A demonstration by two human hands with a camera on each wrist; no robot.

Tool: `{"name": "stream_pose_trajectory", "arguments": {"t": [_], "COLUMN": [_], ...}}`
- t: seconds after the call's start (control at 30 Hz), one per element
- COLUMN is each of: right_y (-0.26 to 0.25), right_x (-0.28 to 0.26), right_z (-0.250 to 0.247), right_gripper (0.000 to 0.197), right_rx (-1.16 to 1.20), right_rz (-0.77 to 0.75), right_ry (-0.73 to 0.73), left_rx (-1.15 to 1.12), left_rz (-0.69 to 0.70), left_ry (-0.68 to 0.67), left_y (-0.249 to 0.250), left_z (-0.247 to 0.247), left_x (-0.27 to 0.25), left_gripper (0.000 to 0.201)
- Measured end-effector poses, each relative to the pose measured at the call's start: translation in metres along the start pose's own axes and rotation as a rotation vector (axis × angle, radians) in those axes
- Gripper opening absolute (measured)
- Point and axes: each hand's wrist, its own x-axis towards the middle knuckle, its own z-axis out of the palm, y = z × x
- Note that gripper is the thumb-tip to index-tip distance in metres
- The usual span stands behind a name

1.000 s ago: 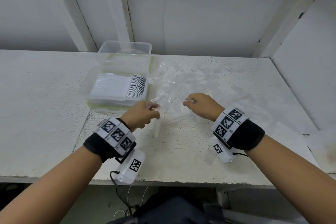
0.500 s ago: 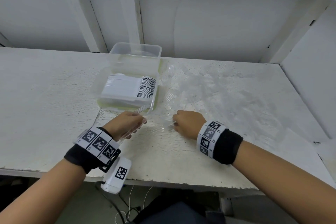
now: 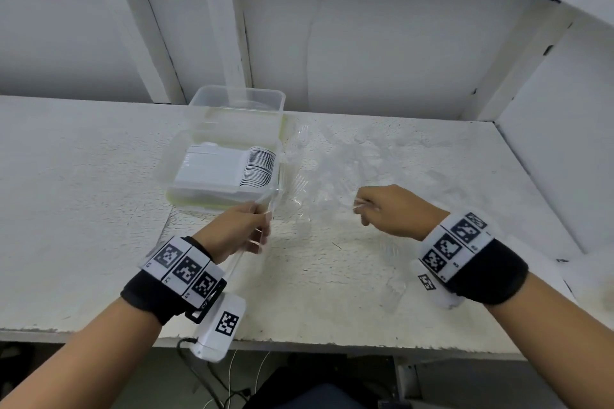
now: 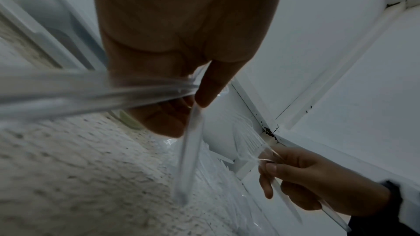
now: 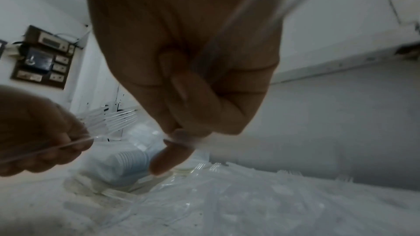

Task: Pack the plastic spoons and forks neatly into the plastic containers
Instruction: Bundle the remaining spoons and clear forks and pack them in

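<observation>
- Step in hand, as judged: gathering loose clear forks from the tabletop (image 3: 99,209) into bundles before boxing; neither bundle is yet in a container.
- Left hand (image 3: 237,231): grip closed round a small bundle of clear forks (image 3: 265,209), handles running back under the wrist, tines pointing toward the near container; the left wrist view shows thumb and fingers curled over the handles; exact number in the bundle cannot be told.
- Right hand (image 3: 393,211): grip pinched narrow on one or more clear forks (image 4: 250,143); the tines fan out above the fingers in the left wrist view; count uncertain, as the plastic is transparent.
- Loose pile (image 3: 335,173): clear forks scattered on the tabletop between and beyond the two hands; too many and too transparent to count.
- Containers: two counted; the near container (image 3: 186,166) holds one neat row of white spoons (image 3: 232,168), too tightly stacked to count; the far container (image 3: 275,100) stands just behind, touching or nearly so; its contents cannot be made out.
- Next move, as judged: align the tines and handles of the held forks, join the two bundles, then lay them flat in a container; care is called for, since mixed directions would spoil the neat stack.
- Progress, as judged: spoons largely packed; forks mostly outstanding.
</observation>
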Motion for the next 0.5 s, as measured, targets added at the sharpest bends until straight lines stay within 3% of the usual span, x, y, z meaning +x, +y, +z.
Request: {"name": "stream_pose_trajectory", "arguments": {"t": [0.1, 0.37, 0.5], "right_y": [0.008, -0.012, -0.031], "right_x": [-0.016, -0.021, -0.005], "right_z": [0.0, 0.021, 0.027], "right_gripper": [0.013, 0.021, 0.008], "right_rx": [0.055, 0.512, 0.716], "right_rz": [0.048, 0.141, 0.165], "right_ry": [0.031, 0.245, 0.26], "left_rx": [0.037, 0.054, 0.091], "left_rz": [0.027, 0.079, 0.123], "left_ry": [-0.051, -0.087, -0.049], "left_y": [0.005, 0.016, 0.02], "left_z": [0.006, 0.033, 0.044], "left_x": [0.002, 0.01, 0.016], "left_gripper": [0.021, 0.013, 0.012]}}
